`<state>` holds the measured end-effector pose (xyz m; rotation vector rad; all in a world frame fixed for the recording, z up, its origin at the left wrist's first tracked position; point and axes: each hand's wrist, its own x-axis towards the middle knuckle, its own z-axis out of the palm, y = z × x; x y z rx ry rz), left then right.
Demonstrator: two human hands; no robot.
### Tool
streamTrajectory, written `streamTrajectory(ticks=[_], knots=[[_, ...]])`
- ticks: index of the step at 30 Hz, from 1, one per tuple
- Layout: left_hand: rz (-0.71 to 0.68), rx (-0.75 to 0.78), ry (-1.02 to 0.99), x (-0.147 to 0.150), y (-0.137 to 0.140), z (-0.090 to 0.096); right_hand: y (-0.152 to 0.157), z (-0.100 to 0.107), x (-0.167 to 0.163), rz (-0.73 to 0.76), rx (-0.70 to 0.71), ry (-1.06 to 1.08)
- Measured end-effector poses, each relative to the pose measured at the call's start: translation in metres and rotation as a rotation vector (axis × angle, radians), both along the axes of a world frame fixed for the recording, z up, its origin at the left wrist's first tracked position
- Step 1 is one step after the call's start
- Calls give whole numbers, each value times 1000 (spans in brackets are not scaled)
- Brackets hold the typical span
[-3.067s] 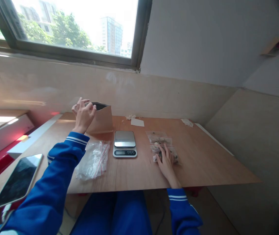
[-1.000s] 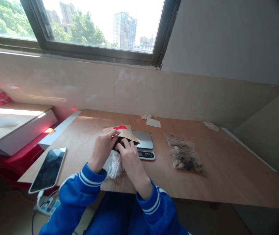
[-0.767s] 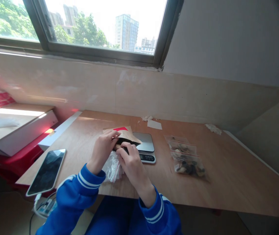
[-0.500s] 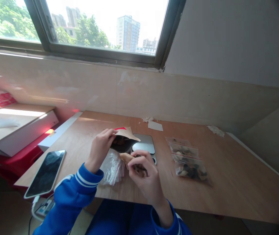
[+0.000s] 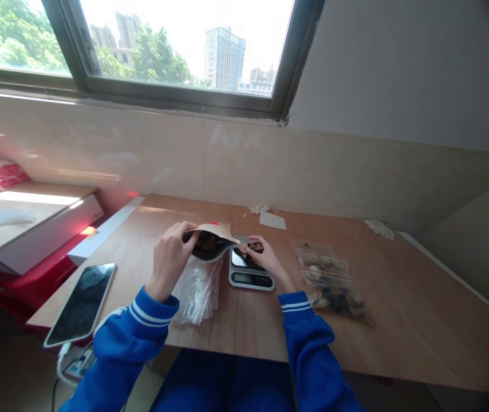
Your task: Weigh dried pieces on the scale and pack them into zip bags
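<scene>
My left hand grips the rim of a brown paper pouch with a dark lining, its mouth gaping toward me. Dark brown pieces show dimly inside it. Over the plate of a small kitchen scale, my right hand has its fingers curled round some dried brown pieces, which look like sliced dried mushroom. Whether these pieces touch the plate I cannot tell. Below the pouch lies a stack of clear zip bags with red seal lines.
Several filled zip bags overlap to the right of the scale. A phone with a white cable lies at the table's left edge. Near the wall are a white card and crumbled debris.
My right hand has moved forward with the brown pieces, from in front of the scale to over its plate, uncovering the scale's display. The pouch has shifted slightly left.
</scene>
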<state>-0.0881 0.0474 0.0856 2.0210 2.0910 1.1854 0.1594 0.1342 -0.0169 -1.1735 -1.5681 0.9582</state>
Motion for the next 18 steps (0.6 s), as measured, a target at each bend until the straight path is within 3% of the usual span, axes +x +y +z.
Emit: streamTrajectory(ticks=[8, 18], knots=[[11, -20, 13, 0, 0, -2, 22, -33, 15, -139, 254, -192], [13, -22, 17, 1, -1, -3, 33, -40, 22, -249, 201, -273]])
